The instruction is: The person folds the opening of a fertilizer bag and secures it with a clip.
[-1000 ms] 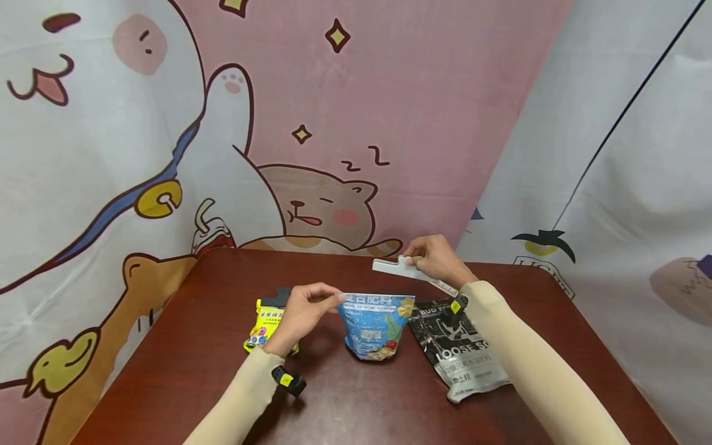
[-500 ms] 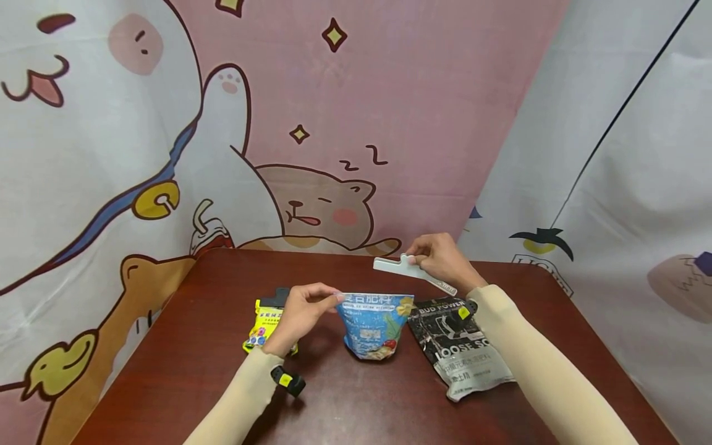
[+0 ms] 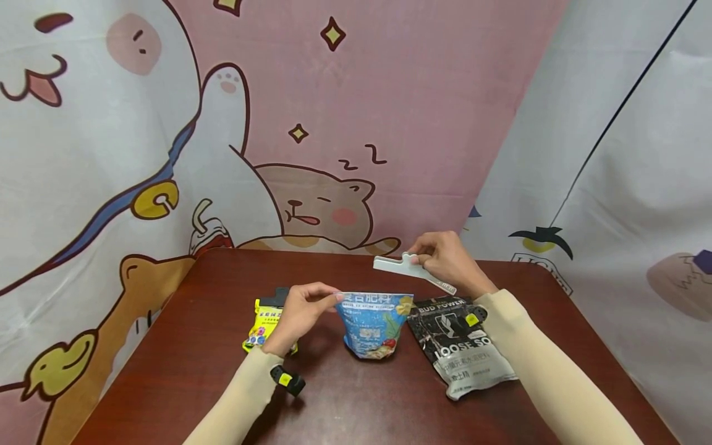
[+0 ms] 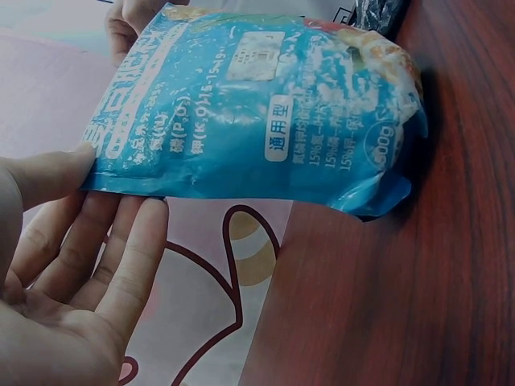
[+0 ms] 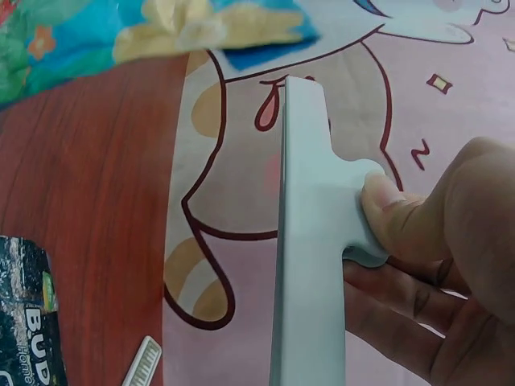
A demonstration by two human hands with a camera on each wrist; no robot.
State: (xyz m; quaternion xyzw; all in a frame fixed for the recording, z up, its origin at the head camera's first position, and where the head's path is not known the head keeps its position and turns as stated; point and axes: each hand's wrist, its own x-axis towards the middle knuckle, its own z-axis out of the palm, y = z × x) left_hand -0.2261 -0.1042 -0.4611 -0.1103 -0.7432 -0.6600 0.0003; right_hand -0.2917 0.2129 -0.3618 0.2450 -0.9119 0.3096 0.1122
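A blue fertilizer bag (image 3: 371, 327) stands upright in the middle of the table. My left hand (image 3: 305, 312) pinches its upper left corner, the thumb on the front and the other fingers behind, as the left wrist view shows. Up behind the bag and to its right, my right hand (image 3: 442, 258) grips a white bag clip (image 5: 310, 209) by its raised handle, thumb on one side and fingers on the other. The clip stays apart from the blue bag's top edge. A white ribbed strip (image 5: 143, 363) lies on the table below the clip.
Right of the blue bag a black and grey bag (image 3: 461, 358) lies flat, partly under my right forearm. To the left lies a small yellow bag (image 3: 266, 321) with a dark clip (image 3: 276, 298) at its top. A printed cloth (image 3: 334, 93) hangs behind the reddish-brown table (image 3: 345, 408).
My right wrist and forearm have shifted a little to the right, showing more of the black bag; the clip has hardly moved. My left hand keeps its pinch on the fertilizer bag.
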